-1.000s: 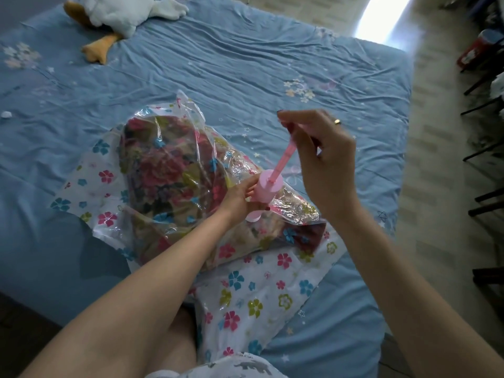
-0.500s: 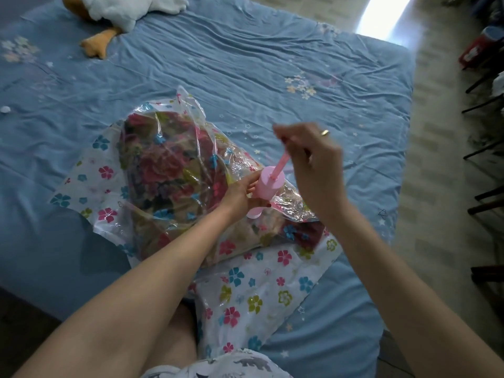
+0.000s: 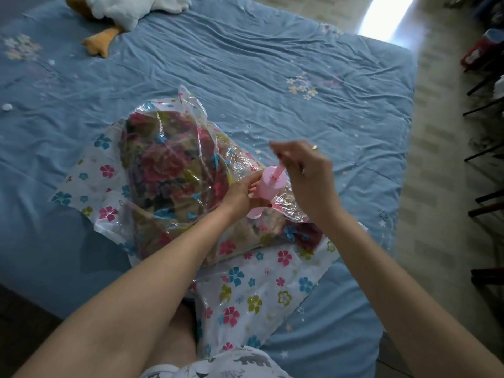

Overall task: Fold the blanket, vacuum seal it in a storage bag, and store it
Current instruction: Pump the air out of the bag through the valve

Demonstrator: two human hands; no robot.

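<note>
Nearest, the storage bag (image 3: 253, 293) lies on the blue bed (image 3: 272, 64), its flowered end toward the person and the folded blanket (image 3: 169, 170) bulging inside its clear part. On the bag's right side stands the pink pump (image 3: 268, 188) — the left hand (image 3: 240, 195) curls round its barrel, the right hand (image 3: 305, 170) pinches the plunger rod above it. Beyond the bag, at the bed's far corner, lies a plush duck (image 3: 122, 9).

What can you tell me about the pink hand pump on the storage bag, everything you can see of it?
The pink hand pump looks like smooth plastic: a pale pink cylinder, a darker pink rod rising from its top, and a narrower foot set on the storage bag over the folded floral blanket. It stands tilted. The left hand grips the cylinder; the right hand pinches the rod's top, mostly hiding it.
</note>
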